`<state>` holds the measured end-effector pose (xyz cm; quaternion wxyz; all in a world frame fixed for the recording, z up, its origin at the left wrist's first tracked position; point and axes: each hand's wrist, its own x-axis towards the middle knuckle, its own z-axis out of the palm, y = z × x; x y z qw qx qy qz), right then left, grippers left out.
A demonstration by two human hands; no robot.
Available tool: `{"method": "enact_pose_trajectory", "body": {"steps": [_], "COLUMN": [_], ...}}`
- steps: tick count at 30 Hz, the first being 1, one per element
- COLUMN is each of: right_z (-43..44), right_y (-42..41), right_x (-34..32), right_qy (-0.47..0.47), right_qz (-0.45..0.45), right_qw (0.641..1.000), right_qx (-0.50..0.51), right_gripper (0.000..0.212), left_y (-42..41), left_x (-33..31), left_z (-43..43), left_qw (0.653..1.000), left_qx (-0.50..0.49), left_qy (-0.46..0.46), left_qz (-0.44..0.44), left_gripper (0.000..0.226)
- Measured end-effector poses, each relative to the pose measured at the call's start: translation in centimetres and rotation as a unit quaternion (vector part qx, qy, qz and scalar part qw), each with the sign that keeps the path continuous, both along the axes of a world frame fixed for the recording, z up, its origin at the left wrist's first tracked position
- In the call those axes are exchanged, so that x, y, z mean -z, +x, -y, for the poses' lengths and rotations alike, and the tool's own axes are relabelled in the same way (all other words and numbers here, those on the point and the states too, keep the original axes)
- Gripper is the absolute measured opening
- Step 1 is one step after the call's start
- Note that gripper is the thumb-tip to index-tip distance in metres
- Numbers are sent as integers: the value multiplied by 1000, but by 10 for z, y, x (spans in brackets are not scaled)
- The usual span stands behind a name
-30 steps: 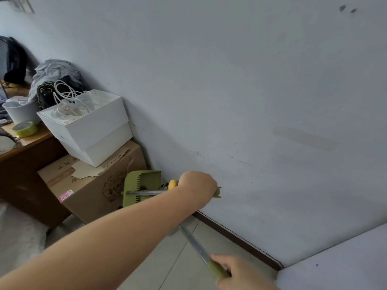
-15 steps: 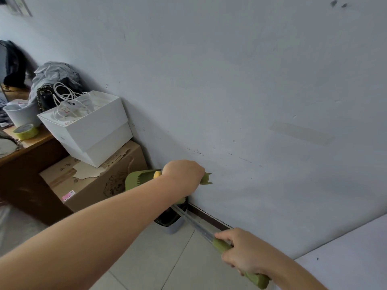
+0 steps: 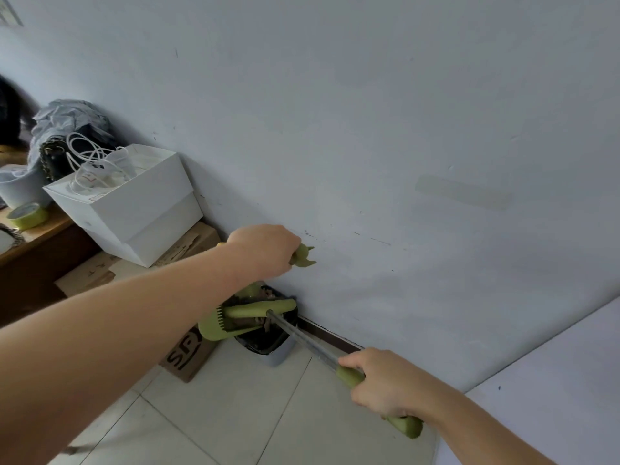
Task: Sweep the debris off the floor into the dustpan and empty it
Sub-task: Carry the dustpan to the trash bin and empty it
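Emptying is the step in hand, we judge: our left hand (image 3: 265,251) is wrapped, fingers closed, round the olive-green plastic grip of the long-handled dustpan (image 3: 214,325), which hangs tipped over the small pale-blue waste bin with a black liner (image 3: 275,347) standing on the tiled floor (image 3: 235,414) against the grey wall (image 3: 369,129). Our right hand (image 3: 379,380) is clamped, fingers curled, on the green grip of the broom with a metal shaft (image 3: 302,337), whose green head sits across the bin's mouth, touching or just above the pan's toothed edge; which, we cannot tell. Brownish debris (image 3: 265,292) shows in the bin behind the broom head.

To do this well, we should keep the pan's lip inside the bin's rim, tilt it steeply and steadily so nothing slides over the side, and draw the bristles through the pan's comb teeth so that clinging fluff drops into the liner. The bin looks light and might skid or tip if the broom presses sideways, so pressure should go downward. The brown cardboard box (image 3: 188,354) just beside the bin leaves little room on that side.
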<state>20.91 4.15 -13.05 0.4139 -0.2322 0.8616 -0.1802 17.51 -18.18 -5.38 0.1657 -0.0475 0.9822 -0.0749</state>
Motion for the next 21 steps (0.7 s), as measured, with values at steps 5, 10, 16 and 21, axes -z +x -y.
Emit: {"method": "enact_pose_trajectory", "body": {"steps": [5,10,16,21], "right_z": [3,0,-3,-8], "right_y": [-2,-2,7,18], "right_x": [-2,-6,1,8], "right_qy": [19,40,74,91], "right_qz": [-38,-73,-118,-177], "right_qw": [999,994,983,965], "right_qx": [-22,-70,-120,-170], "right_gripper": [52,50,56,43], "left_y": [-4,-6,-9,-9], "left_x": [-6,-10,-6,-1], "left_z": [0,4,9,7], "left_qw": [1000,1000,1000,1000], "left_qx": [14,12,8,8], "left_qy": [-22,-23,-16,-16], "left_qz": [6,0,13,20], "left_gripper": [9,10,15,17]}}
